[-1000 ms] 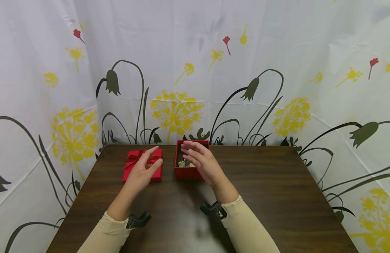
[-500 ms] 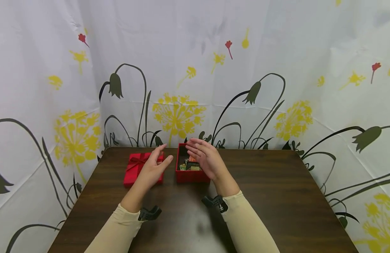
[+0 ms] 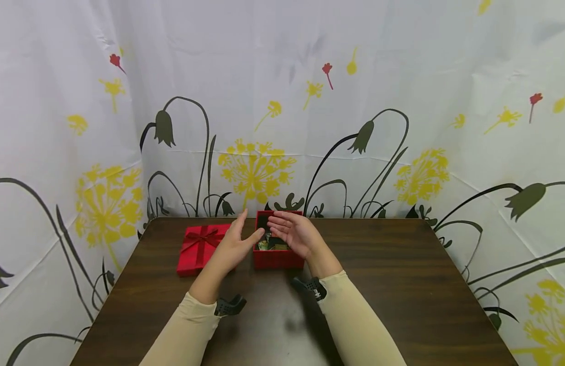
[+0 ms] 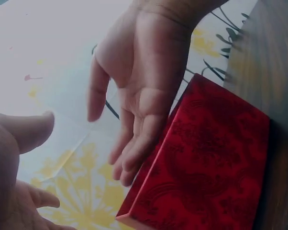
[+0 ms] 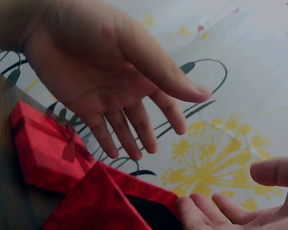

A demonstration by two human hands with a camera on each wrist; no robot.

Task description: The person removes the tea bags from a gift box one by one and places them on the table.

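Observation:
A red box [image 3: 278,260] with its top uncovered stands near the table's back edge, small packets [image 3: 264,245] lying inside. To its left is a red lid [image 3: 192,258] tied with a dark red ribbon bow. My left hand [image 3: 232,249] hovers between lid and box, fingers extended, thumb apart from them and overlapping the box's left edge in the head view. Over the box's right side is my right hand [image 3: 300,236], palm turned inward and fingers straight. Neither hand holds anything. The right wrist view shows the left hand [image 5: 105,72] above the lid and box.
A dark wood table [image 3: 378,284] extends around the box and lid. Behind it hangs a white curtain [image 3: 273,66] printed with yellow, red and dark green flowers. Each wrist wears a black device, one on the left wrist [image 3: 231,305].
My left hand has moved right, away from over the lid toward the box. The right hand stays over the box's right side with little movement. The head view has shifted slightly.

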